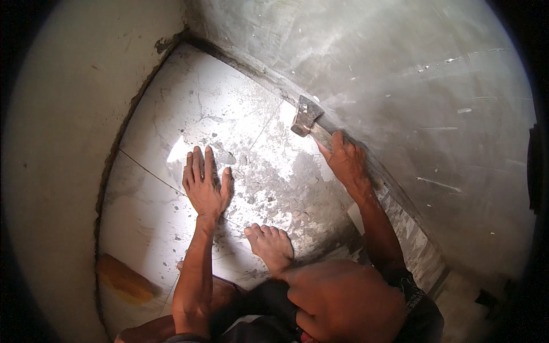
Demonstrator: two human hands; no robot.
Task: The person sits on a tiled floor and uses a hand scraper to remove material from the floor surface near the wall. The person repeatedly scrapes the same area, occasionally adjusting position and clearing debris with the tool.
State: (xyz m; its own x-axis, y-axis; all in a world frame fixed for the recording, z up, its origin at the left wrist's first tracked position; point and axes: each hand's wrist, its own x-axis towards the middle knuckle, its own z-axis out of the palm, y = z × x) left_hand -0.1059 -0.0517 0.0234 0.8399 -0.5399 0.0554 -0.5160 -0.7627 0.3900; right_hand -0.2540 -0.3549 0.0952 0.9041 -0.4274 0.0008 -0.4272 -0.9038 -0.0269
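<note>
1 hatchet [306, 119], and the right hand [349, 164] has it, clamped round the wooden handle [322, 136], head jutting beyond the grip near the foot of the grey wall [400, 86]! Well apart, over to its left, the left hand [206, 190] is unclenched, palm down, over debris-strewn floor tiles [150, 117].

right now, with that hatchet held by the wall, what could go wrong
The hatchet in the right hand might chip the wall or the white tiles, since its head looks close to both. Loose grit lies around the left hand, so its skin could get scraped. The bare foot has no cover if the hatchet were dropped.
</note>
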